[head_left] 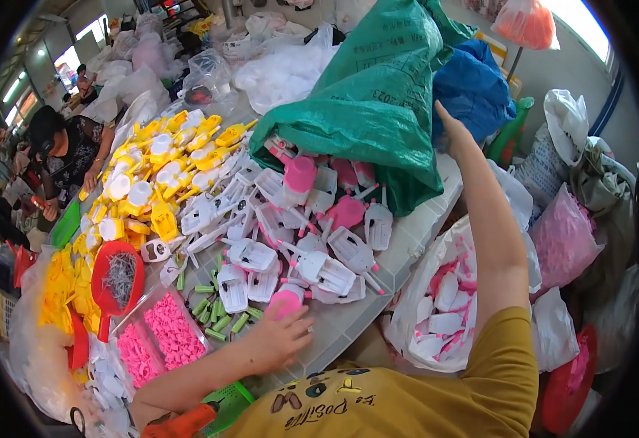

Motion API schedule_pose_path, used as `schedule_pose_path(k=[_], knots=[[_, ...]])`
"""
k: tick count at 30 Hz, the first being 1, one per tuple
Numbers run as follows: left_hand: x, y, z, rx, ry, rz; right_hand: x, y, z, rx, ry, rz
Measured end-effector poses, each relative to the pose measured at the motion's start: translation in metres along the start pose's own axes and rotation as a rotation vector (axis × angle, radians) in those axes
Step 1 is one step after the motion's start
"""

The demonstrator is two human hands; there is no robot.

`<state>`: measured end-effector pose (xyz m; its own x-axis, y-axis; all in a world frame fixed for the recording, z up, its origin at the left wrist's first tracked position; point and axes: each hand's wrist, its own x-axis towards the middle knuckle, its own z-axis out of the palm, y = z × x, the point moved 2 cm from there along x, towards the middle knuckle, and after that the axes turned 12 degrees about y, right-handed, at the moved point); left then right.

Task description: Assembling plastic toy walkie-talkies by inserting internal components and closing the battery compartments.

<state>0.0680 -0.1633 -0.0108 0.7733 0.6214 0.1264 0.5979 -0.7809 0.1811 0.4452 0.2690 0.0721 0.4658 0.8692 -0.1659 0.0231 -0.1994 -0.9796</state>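
A green woven sack (378, 95) lies tilted over the table, its mouth toward me. White and pink plastic handheld casings (323, 274) spill from it in a heap. At the sack's right side, my right hand (451, 135) grips its edge beside a blue bag (473, 84); most of those fingers are hidden. My left hand (283, 342) rests low at the heap's near edge, fingers loosely apart. It is next to a casing with a round pink part (287, 298) and holds nothing I can see. Small green cylinders (221, 321) lie just left of it.
Yellow and white casings (162, 171) fill the table's left. Near them are a red scoop of thin metal pieces (119, 277) and a clear divided box of pink parts (173, 328). A white bag of casings (444, 314) stands right. A co-worker (67, 153) sits at far left.
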Motion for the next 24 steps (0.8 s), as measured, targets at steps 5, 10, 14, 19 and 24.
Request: schedule_pose_path(k=[5, 10, 14, 19, 24], knots=[[0.006, -0.029, -0.012, 0.180, 0.032, -0.057, 0.078, 0.068, 0.033, -0.052, -0.256, -0.064], [0.007, -0.043, -0.023, 0.204, 0.078, -0.096, 0.002, 0.056, 0.077, 0.458, -0.620, 0.365], [0.021, -0.047, -0.040, 0.085, 0.180, -0.125, 0.013, 0.043, 0.092, 0.479, -0.517, 0.391], [0.041, -0.061, -0.060, 0.019, 0.385, -0.276, -0.064, -0.021, 0.106, 0.532, -0.626, 0.024], [0.075, -0.094, -0.071, -0.791, 0.853, -0.746, -0.129, -0.073, 0.107, 0.538, -0.592, -0.306]])
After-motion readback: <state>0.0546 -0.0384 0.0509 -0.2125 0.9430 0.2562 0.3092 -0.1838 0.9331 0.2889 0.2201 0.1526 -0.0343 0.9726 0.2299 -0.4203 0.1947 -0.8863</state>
